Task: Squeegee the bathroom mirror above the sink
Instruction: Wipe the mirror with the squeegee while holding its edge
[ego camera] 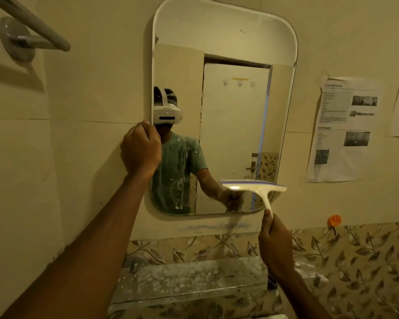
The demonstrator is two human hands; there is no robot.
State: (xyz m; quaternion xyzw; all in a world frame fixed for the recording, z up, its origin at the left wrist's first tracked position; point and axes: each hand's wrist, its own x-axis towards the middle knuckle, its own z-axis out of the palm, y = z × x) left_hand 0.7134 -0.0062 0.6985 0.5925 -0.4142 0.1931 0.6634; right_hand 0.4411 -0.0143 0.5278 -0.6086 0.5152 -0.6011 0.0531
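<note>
With a grey metal towel bar (36, 31) at ten o'clock and a printed paper sheet (341, 130) at three, the left hand (141, 150) curls its fingers round the rounded white-framed mirror's (235, 42) nine-o'clock edge, while the right hand (275, 245) clasps the handle of a white plastic squeegee (258, 188) at its five-o'clock corner.

Dim yellowish light, soft shadows, wide-angle bending at edges, slight blur.

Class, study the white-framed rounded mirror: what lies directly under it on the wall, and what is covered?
Under the white-framed rounded mirror: a bluish smear, leaf-patterned tiles, then a speckled grey ledge. The right hand, gripping the white squeegee, covers part of tiles and ledge.
</note>
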